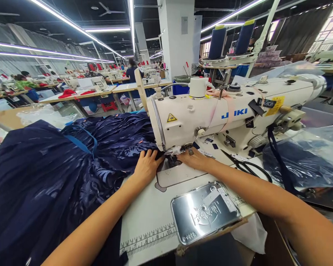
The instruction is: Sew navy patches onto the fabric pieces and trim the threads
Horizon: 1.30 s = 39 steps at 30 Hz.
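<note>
A white sewing machine (180,114) stands in front of me, its needle area low at the left end of the head. My left hand (147,165) lies left of the presser foot (172,161), its fingers closed on the edge of a navy garment (72,177). The gathered cloth, with lace-like patterned parts, spreads over the left side. My right hand (193,159) reaches in from the right, close to the presser foot. Its fingers are drawn together, with their tips partly hidden under the machine head; what they hold cannot be made out.
A shiny metal tin lid (205,212) rests at the table's front edge, beside a printed ruler (147,240). Black scissors (248,166) and small labels (207,152) lie right of the needle. A plastic-wrapped bundle (308,155) sits far right. Thread cones (217,42) stand behind.
</note>
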Tool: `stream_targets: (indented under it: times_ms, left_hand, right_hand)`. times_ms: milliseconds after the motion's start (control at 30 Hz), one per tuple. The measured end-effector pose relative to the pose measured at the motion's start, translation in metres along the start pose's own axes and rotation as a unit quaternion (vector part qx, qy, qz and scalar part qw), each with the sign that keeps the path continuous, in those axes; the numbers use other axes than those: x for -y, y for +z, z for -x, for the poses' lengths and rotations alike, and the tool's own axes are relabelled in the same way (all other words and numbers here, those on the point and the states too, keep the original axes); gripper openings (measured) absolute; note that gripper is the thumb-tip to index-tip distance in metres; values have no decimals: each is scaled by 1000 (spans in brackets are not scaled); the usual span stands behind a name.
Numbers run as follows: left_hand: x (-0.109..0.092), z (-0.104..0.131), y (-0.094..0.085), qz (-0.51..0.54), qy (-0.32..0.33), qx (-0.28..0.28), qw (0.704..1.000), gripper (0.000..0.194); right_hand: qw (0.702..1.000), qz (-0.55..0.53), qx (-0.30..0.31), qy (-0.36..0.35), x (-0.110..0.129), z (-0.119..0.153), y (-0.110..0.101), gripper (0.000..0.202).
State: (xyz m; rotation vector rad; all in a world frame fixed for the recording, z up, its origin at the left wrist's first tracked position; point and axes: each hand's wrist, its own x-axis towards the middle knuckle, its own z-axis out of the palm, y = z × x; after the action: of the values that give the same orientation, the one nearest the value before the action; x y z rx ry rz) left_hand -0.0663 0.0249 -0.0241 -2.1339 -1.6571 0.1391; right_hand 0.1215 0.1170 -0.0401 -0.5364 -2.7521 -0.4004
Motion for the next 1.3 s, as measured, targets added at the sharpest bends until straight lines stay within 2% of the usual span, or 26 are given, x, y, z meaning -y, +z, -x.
stream_targets:
  times_ms: [133, 400, 733, 967, 1300]
  left_hand:
    - [7, -6, 4, 17, 15, 12, 1000, 48]
    - [5, -6, 0, 23, 7, 18, 1000, 44]
    - [6, -9, 3, 30, 6, 3, 1000, 41]
    - [6, -14, 3, 43, 3, 9, 999, 39]
    - [6, -22, 5, 41, -7, 18, 999, 40]
  right_hand:
    - [1000, -3, 7, 21, 4, 4, 5, 22]
    - [999, -27, 12, 36, 6, 0, 11, 20]
    - [997, -15, 28, 64, 17, -1, 0, 23]
    - [995, -6, 26, 99, 22, 0, 2, 29]
    - [996, 37, -3, 80, 21, 0, 15, 29]
